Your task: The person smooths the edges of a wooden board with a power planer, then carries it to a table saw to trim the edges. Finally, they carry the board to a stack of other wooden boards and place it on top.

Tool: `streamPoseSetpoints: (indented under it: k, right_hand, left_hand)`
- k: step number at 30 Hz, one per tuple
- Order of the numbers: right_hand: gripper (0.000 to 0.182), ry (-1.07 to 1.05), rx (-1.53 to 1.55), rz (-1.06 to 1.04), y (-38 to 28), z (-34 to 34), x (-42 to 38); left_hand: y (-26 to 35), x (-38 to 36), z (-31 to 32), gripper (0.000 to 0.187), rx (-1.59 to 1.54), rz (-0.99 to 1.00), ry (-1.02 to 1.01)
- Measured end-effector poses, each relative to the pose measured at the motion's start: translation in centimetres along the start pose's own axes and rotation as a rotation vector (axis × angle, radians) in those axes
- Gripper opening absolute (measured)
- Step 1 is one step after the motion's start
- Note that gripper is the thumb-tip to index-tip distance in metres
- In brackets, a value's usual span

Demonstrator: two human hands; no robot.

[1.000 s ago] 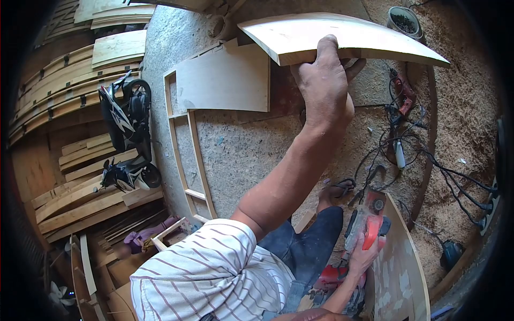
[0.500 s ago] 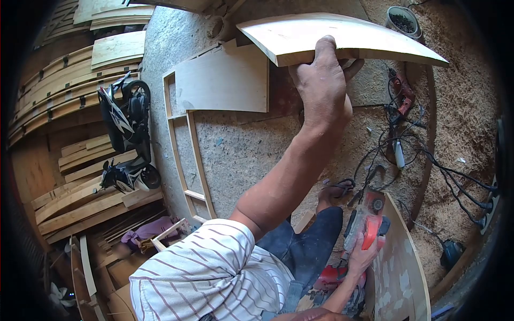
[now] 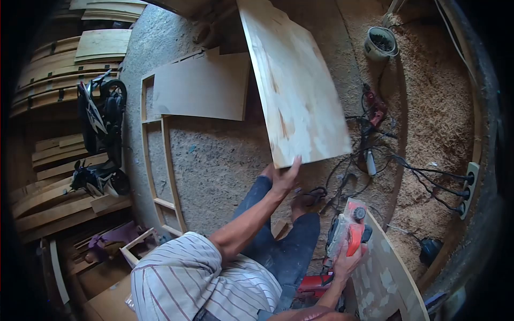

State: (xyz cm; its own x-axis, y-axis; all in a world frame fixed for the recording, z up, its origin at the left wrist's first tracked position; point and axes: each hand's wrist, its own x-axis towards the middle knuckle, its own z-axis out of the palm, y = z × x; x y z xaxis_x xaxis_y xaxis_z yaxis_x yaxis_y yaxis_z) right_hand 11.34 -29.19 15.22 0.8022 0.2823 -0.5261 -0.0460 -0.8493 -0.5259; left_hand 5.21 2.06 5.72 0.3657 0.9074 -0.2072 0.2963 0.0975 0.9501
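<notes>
My left hand (image 3: 286, 179) grips the near edge of a wide, pale wooden panel (image 3: 302, 96), with the thumb on its upper face. The panel is tilted and held out over the floor in front of my legs, its far end cut off by the top of the view. In my right hand (image 3: 348, 261) is the handle of a red and grey electric planer (image 3: 339, 231), low on the right. The planer is beside an upright board with pale patches (image 3: 383, 267). Another red power tool (image 3: 316, 283) is partly hidden behind my right forearm.
A wooden frame (image 3: 168, 184) with a sheet (image 3: 203, 85) lies on the floor. Tangled cables and a red tool (image 3: 377, 109) lie right, near a power strip (image 3: 470, 190). A bucket (image 3: 381, 44) stands among wood shavings. Motorbikes (image 3: 104, 112) and stacked timber are left.
My left hand has come down and closer to my body. The panel has swung from lying crosswise, edge-on, to pointing away with its broad face showing. My right hand still holds the planer.
</notes>
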Motion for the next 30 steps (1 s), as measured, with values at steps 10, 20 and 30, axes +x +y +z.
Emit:
streamPoseSetpoints:
  k: [10,20,30]
  right_hand:
    - [0.052,0.124,0.073,-0.059,-0.2,-0.1,-1.0]
    - [0.05,0.115,-0.002,-0.112,-6.4,1.4,1.3]
    - [0.032,0.216,-0.006,-0.373,-25.7,3.5,14.7]
  left_hand:
    - [-10.2,-14.5,-1.4,0.034,0.122,-0.341,-0.237]
    - [-10.0,-11.5,-2.4,0.116,0.278,-0.138,-0.618]
    - [-4.5,4.7,-3.5,0.101,0.013,-0.38,-1.06]
